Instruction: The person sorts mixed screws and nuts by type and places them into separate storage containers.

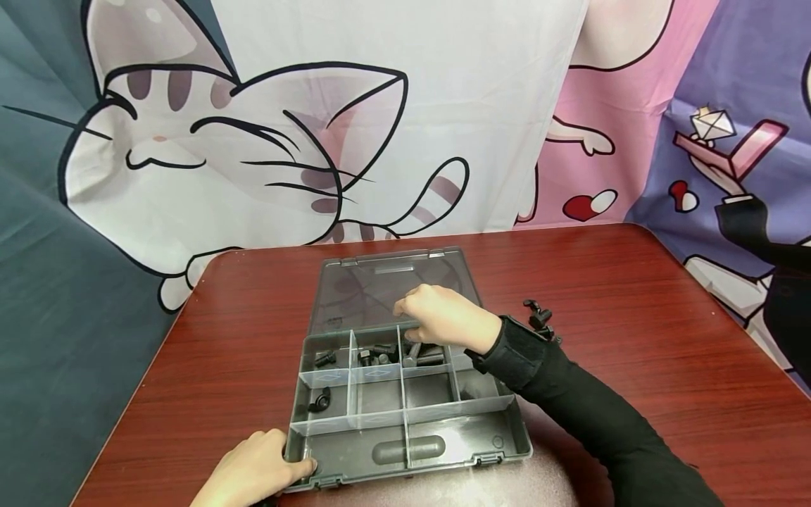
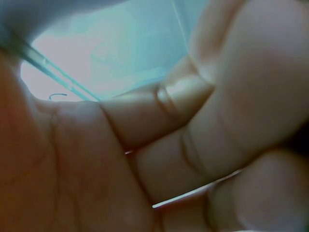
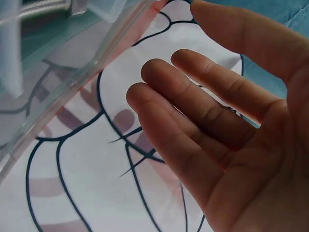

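The right hand [image 1: 446, 315], empty, its fingers lightly bent and side by side with the thumb apart, hovers over the back row of a smoky, translucent plastic organizer box [image 1: 348, 454], while the left hand [image 1: 253, 461] pinches the box's front-left corner, thumb inside the rim. Under the right hand lie smooth cylindrical pieces [image 1: 431, 359], with dark fittings [image 1: 383, 352] one compartment to the left. The box sits mid-desk, its glossy lid [image 1: 380, 289] folded back near the far edge of the reddish, wood-grained desk [image 1: 602, 317], before a cartoon-cat cloth [image 1: 443, 105].
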Motion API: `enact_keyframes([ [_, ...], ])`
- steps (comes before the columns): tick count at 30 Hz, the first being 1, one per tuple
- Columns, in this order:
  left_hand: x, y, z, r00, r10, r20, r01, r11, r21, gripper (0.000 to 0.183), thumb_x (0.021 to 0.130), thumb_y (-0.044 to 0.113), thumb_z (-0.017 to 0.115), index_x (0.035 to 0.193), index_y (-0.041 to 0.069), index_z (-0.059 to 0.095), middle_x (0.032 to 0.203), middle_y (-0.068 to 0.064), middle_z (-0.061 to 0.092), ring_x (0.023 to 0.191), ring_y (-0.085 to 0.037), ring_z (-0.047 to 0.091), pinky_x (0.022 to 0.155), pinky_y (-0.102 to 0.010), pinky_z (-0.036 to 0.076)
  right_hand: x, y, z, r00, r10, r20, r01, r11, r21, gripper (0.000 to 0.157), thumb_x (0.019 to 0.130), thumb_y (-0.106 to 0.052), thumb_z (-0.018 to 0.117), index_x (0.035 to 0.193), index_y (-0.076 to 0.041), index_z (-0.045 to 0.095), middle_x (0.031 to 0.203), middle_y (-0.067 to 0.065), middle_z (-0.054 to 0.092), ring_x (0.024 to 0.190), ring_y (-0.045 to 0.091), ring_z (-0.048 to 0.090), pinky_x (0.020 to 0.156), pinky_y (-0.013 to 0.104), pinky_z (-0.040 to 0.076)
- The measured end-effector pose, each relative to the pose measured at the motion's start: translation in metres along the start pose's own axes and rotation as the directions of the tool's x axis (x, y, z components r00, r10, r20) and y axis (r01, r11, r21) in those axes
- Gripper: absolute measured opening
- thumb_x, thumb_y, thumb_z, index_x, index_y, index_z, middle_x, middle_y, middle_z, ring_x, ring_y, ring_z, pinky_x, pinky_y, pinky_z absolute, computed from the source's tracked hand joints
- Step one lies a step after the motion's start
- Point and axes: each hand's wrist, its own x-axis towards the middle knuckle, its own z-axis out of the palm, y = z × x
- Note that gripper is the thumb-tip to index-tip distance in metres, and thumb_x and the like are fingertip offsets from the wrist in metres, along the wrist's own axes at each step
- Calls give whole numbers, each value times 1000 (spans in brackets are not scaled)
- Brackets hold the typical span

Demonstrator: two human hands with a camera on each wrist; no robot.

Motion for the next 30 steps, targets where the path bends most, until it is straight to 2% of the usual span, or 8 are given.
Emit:
enact_keyframes([
  [13,1,0,0,1000,11,-8,-11,1000,7,42,70,47,67,66,8,53,63,-3,50,56,-19,47,52,-42,40,-20,29,1,997,68,-40,-66,997,29,29,74,-16,74,101,-8,66,94,6,65,86,19,61,73,32,47],
  [20,1,0,0,1000,6,1,-6,1000,7,41,70,46,67,67,7,54,63,-3,51,56,-19,48,52,-42,40,-28,39,0,996,74,-52,-74,997,15,29,74,-16,74,100,-6,67,93,6,65,85,20,62,72,31,48],
  [30,0,0,0,1000,7,-2,-7,1000,7,40,70,45,67,66,7,53,63,-3,51,55,-19,47,52,-42,40,-41,57,3,991,101,-87,-96,994,54,26,71,-12,75,96,-6,68,89,5,67,82,19,63,70,32,48],
])
